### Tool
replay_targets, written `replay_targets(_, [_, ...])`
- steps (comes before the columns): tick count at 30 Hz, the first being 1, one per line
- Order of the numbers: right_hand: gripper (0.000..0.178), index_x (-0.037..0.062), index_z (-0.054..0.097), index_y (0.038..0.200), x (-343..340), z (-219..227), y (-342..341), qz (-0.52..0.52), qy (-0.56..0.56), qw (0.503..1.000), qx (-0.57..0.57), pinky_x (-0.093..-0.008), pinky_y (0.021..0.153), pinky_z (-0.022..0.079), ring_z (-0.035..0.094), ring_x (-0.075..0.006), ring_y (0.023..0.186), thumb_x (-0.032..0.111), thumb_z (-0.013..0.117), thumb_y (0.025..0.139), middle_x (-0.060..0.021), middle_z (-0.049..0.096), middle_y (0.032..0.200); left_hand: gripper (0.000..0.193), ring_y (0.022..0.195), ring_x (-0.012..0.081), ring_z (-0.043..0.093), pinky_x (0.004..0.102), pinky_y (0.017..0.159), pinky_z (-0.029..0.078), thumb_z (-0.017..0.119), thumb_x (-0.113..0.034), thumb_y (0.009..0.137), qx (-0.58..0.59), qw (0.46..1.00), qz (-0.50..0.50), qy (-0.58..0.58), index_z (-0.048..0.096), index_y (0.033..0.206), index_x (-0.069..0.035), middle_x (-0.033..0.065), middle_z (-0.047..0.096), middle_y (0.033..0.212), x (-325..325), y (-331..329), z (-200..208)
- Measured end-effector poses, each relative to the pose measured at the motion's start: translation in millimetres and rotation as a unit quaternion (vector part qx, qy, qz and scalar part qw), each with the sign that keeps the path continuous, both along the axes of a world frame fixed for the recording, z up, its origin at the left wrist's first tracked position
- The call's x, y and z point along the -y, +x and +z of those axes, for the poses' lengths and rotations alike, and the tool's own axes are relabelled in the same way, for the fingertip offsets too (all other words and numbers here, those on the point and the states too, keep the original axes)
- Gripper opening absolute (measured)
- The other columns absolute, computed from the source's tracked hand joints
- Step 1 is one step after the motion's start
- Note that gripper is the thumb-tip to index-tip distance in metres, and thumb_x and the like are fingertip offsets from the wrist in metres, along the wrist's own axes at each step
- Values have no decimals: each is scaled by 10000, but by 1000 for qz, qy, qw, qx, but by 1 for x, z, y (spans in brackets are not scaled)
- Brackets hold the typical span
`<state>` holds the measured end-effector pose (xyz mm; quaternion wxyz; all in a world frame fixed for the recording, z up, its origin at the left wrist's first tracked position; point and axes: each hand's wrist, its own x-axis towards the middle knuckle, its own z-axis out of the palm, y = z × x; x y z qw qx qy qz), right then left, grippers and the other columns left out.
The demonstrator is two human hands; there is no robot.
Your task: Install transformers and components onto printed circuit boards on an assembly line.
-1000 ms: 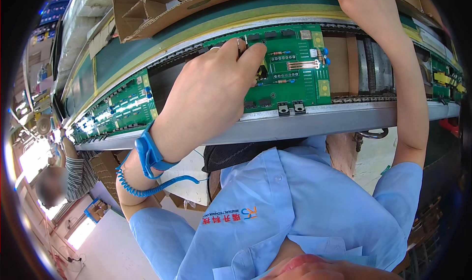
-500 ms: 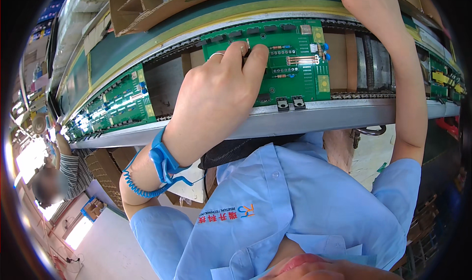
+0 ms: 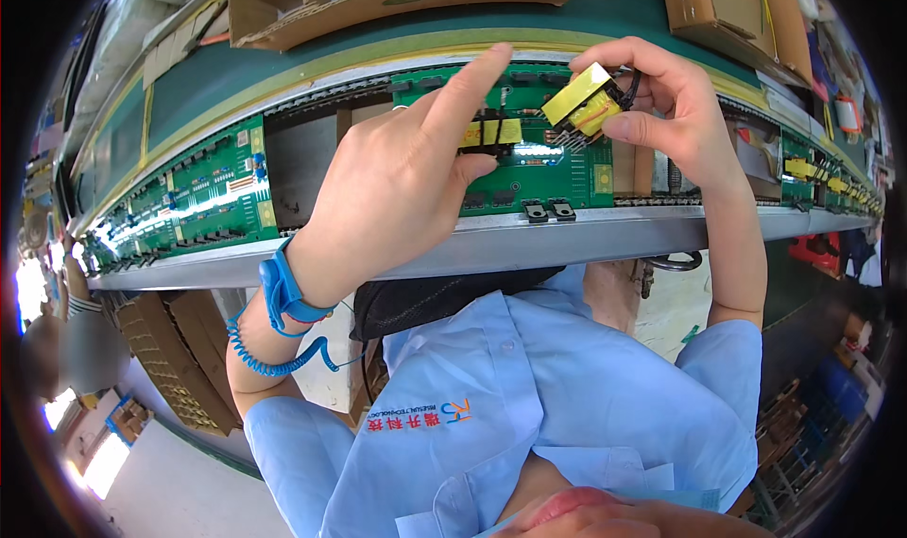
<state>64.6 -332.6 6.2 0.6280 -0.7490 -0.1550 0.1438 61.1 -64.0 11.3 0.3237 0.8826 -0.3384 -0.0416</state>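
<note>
My right hand (image 3: 666, 113) pinches a yellow transformer (image 3: 584, 103) between thumb and fingers. It is tilted above the right part of a green circuit board (image 3: 557, 184), its metal pins pointing down and left. Over the board's left part is my left hand (image 3: 402, 174), with index finger stretched out and thumb apart. Between them a second yellow transformer (image 3: 501, 132) sits on the board, partly hidden by the hand. Two black tabbed components (image 3: 550, 211) stick out at the board's near edge. A blue wrist strap (image 3: 283, 288) with a coiled cord is on my left wrist.
The board rests between the conveyor's metal rails (image 3: 510, 243). Another green board (image 3: 189, 193) lies to the left; boards with yellow transformers (image 3: 808, 170) stand at the right. Beyond the rail are a divided cardboard box (image 3: 397, 14) and another carton (image 3: 732, 18). A person is at the far left.
My right hand has come in from the far right with a transformer. My left hand's fingers have spread, and another transformer now shows on the board beneath them. The view has shifted slightly.
</note>
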Motion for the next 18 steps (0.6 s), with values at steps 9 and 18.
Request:
replay_targets(9, [426, 20, 604, 1185, 5, -9, 9, 7, -47, 998, -29, -241, 853, 520, 640, -97, 932, -54, 656, 769, -42, 658, 1059, 737, 839, 305, 662, 374, 692, 538, 744, -51, 764, 25, 999, 8, -36, 432, 1426, -140, 122, 690, 1027, -5, -1, -11])
replay_targets(18, [448, 8, 589, 1199, 5, -16, 4, -4, -25, 999, -27, -253, 882, 519, 640, -124, 976, -93, 654, 767, -52, 635, 1132, 729, 829, 296, 673, 361, 689, 557, 748, -55, 763, 10, 999, 25, -35, 444, 1418, -158, 122, 696, 1028, -5, -4, -12])
